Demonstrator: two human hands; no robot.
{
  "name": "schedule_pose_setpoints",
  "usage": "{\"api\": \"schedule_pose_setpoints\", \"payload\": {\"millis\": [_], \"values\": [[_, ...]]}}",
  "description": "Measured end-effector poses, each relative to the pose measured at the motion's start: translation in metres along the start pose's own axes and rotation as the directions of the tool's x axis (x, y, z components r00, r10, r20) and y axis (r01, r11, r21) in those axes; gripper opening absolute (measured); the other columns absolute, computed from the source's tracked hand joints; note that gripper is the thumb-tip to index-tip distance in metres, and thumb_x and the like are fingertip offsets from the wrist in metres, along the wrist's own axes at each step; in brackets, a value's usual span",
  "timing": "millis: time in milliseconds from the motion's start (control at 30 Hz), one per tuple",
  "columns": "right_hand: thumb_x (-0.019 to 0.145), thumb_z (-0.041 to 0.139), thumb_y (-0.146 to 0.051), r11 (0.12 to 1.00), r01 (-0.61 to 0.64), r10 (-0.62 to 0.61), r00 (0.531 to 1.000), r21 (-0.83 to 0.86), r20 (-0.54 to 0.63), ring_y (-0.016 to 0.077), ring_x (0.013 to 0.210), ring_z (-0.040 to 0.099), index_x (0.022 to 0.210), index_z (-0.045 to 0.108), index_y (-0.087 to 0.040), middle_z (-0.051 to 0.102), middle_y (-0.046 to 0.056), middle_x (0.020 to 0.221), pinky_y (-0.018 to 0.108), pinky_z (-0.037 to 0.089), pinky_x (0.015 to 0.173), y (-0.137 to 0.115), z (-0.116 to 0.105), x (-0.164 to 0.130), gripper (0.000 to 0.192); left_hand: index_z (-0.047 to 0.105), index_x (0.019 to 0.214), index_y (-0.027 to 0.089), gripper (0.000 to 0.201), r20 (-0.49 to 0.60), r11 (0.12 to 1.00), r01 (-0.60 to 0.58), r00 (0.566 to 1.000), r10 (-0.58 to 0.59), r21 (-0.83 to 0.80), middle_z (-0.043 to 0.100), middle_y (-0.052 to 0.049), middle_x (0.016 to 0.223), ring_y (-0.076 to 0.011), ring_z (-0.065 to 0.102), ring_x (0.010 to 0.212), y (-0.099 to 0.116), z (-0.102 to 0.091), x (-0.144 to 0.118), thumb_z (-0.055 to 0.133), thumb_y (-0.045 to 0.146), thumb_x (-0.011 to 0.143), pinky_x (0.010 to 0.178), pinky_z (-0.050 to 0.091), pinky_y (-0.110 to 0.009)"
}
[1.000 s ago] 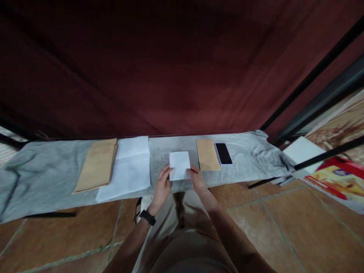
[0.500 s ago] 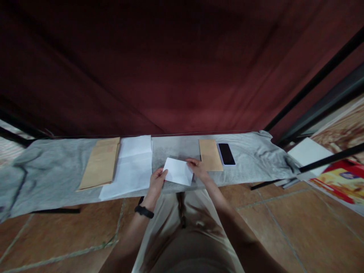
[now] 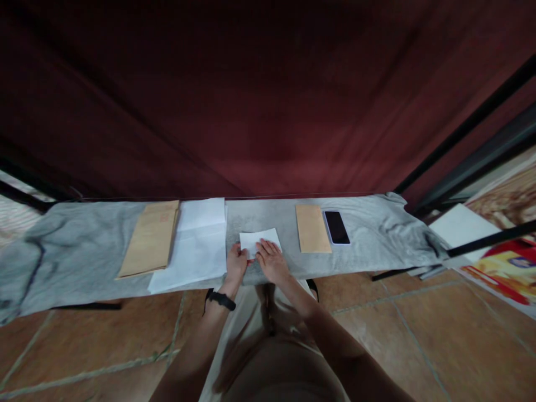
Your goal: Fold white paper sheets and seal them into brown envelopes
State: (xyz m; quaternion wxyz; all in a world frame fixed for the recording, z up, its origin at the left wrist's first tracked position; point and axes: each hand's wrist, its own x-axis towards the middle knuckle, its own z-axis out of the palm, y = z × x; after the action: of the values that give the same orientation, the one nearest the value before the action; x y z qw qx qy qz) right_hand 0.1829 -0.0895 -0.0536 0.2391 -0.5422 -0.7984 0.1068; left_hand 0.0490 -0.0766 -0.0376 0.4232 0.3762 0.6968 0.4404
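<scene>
A small folded sheet of white paper point(image 3: 250, 238) lies on the grey cloth in front of me. My left hand point(image 3: 237, 263) pinches its lower left edge between thumb and fingers. Stretched flat across the paper's right part, my right hand point(image 3: 271, 262) presses on it with its fingers and covers its near right side. To the left is a stack of larger white sheets point(image 3: 200, 245), partly under several brown envelopes point(image 3: 148, 237). A single brown envelope point(image 3: 312, 229) rests to the right of my hands.
Beside the single envelope lies a phone point(image 3: 336, 228) with a dark screen. A wrinkled grey cloth point(image 3: 377, 234) covers the narrow table. Behind it hangs a dark red curtain point(image 3: 268, 123). Black metal bars point(image 3: 469, 125) and a red and yellow printed box point(image 3: 508, 268) are at right.
My right hand has gone from pinching the paper's upper right corner to lying flat on it. The paper has come down onto the cloth and turned; my left hand still holds its edge.
</scene>
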Motion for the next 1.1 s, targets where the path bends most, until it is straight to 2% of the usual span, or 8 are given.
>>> {"api": "schedule_pose_setpoints", "payload": {"millis": [167, 367, 433, 500, 567, 667, 867, 1100], "values": [[0.105, 0.042, -0.032, 0.99, -0.06, 0.062, 0.998, -0.124, 0.015, 0.0232, 0.143, 0.044, 0.144, 0.055, -0.019, 0.047, 0.008, 0.156, 0.043, 0.032, 0.12, 0.011, -0.004, -0.002, 0.043, 0.062, 0.112, 0.014, 0.029, 0.034, 0.971, -0.025, 0.999, 0.018, 0.237, 0.066, -0.002, 0.07, -0.0167, 0.061, 0.049, 0.005, -0.007, 0.011, 0.048, 0.016, 0.086, 0.049, 0.052, -0.029], [0.105, 0.04, -0.035, 0.969, -0.134, 0.13, 0.991, -0.205, -0.032, 0.0264, 0.146, 0.04, 0.151, 0.044, -0.01, 0.04, 0.013, 0.159, 0.044, 0.028, 0.121, 0.021, -0.003, -0.008, 0.052, 0.062, 0.118, 0.016, 0.031, 0.004, 0.877, -0.088, 0.995, 0.097, 0.473, 0.072, -0.011, 0.093, -0.0276, 0.071, 0.091, 0.018, -0.013, 0.008, 0.053, 0.02, 0.089, 0.087, 0.055, -0.043], [0.106, 0.037, -0.035, 0.968, -0.136, 0.129, 0.991, -0.211, -0.044, 0.027, 0.146, 0.039, 0.153, 0.041, -0.008, 0.039, 0.014, 0.159, 0.045, 0.026, 0.122, 0.021, -0.002, -0.01, 0.054, 0.059, 0.125, 0.015, 0.035, -0.022, 0.804, -0.143, 0.981, 0.191, 0.578, 0.071, -0.015, 0.104, -0.0313, 0.068, 0.104, 0.018, -0.013, 0.0, 0.051, 0.024, 0.092, 0.095, 0.052, -0.048], [0.106, 0.035, -0.035, 0.968, -0.136, 0.131, 0.991, -0.211, -0.04, 0.0275, 0.146, 0.039, 0.153, 0.04, -0.007, 0.039, 0.014, 0.159, 0.045, 0.025, 0.122, 0.02, -0.001, -0.011, 0.055, 0.056, 0.132, 0.013, 0.04, 0.005, 0.666, -0.268, 0.929, 0.37, 0.696, 0.067, -0.019, 0.119, -0.0322, 0.063, 0.117, 0.016, -0.009, -0.009, 0.045, 0.025, 0.096, 0.101, 0.048, -0.05], [0.106, 0.034, -0.035, 0.968, -0.138, 0.135, 0.99, -0.211, -0.025, 0.0276, 0.147, 0.038, 0.154, 0.039, -0.008, 0.038, 0.014, 0.16, 0.046, 0.024, 0.123, 0.02, -0.001, -0.012, 0.055, 0.052, 0.138, 0.012, 0.044, 0.141, 0.504, -0.439, 0.841, 0.523, 0.744, 0.06, -0.02, 0.135, -0.0293, 0.055, 0.13, 0.012, 0.002, -0.015, 0.038, 0.027, 0.099, 0.11, 0.044, -0.048], [0.105, 0.031, -0.026, 0.967, -0.118, 0.126, 0.992, -0.224, 0.021, 0.0261, 0.149, 0.033, 0.156, 0.035, -0.008, 0.033, 0.013, 0.162, 0.046, 0.022, 0.123, 0.021, -0.002, -0.013, 0.054, 0.045, 0.146, 0.009, 0.053, 0.382, 0.381, -0.618, 0.754, 0.535, 0.687, 0.049, -0.018, 0.152, -0.0244, 0.041, 0.145, 0.003, 0.022, -0.02, 0.03, 0.035, 0.103, 0.12, 0.034, -0.041], [0.101, 0.031, -0.017, 0.965, -0.112, 0.133, 0.988, -0.236, 0.079, 0.0259, 0.152, 0.028, 0.156, 0.033, -0.009, 0.03, 0.014, 0.163, 0.049, 0.021, 0.123, 0.021, -0.004, -0.013, 0.056, 0.036, 0.154, 0.005, 0.063, 0.448, 0.308, -0.587, 0.79, 0.418, 0.749, 0.034, -0.016, 0.162, -0.0238, 0.022, 0.154, -0.008, 0.041, -0.013, 0.023, 0.042, 0.104, 0.126, 0.02, -0.042], [0.105, 0.033, -0.028, 0.965, -0.169, 0.157, 0.985, -0.198, -0.079, 0.0289, 0.148, 0.035, 0.155, 0.036, -0.008, 0.038, 0.015, 0.159, 0.05, 0.022, 0.122, 0.017, 0.003, -0.012, 0.054, 0.03, 0.156, 0.003, 0.062, 0.347, 0.295, -0.504, 0.823, 0.45, 0.812, 0.029, -0.017, 0.164, -0.0249, 0.02, 0.155, -0.016, 0.026, 0.003, 0.025, 0.036, 0.103, 0.126, 0.021, -0.044]]}}
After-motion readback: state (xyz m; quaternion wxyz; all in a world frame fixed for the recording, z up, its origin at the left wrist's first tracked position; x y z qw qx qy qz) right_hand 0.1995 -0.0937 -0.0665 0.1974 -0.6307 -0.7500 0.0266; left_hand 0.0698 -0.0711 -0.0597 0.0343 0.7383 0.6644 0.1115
